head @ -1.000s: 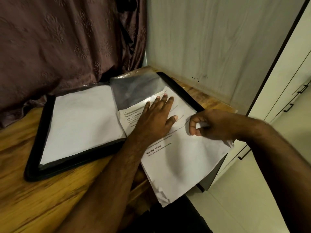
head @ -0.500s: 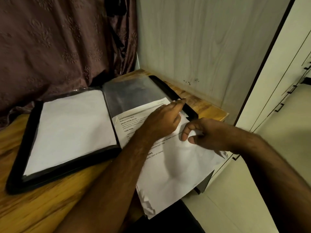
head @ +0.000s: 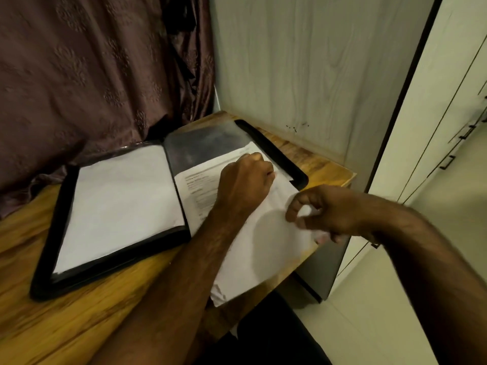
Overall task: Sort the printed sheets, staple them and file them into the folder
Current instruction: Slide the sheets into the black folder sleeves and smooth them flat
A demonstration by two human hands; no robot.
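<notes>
Two hands over an open black folder [head: 168, 255] lying flat on a wooden tabletop [head: 66, 320]. Left hand [head: 243, 184] sits on the folder's right half, fingers curled under; knuckles face the camera and the fingertips are hidden, so cannot tell if this grip holds the sheet edge or just presses down on it. Right hand [head: 329, 212] is at the right edge of the printed sheets [head: 263, 248], thumb and forefinger curled toward each other in a pinch on the paper's right margin; some motion blur there.

Printed sheets lie at an angle across the folder's right half, top end over the clear plastic sleeve [head: 200, 146], whether tucked into it cannot be told. Bottom end sticks out past the folder's lower edge and over the tabletop's front edge. Lower left corner of the sheets is crumpled. Lines of print show on the upper left part of the top sheet, too small to read.

Folder's left half holds a blank white page [head: 121, 204] under plastic. Folder's right rim runs close to the tabletop's far right corner.

Brown patterned curtain [head: 87, 67] hangs behind the tabletop on the left. Pale wood-grain panel [head: 303, 67] stands behind on the right. Light cabinet doors with dark handles [head: 448, 162] further right, pale floor [head: 369, 317] below.
</notes>
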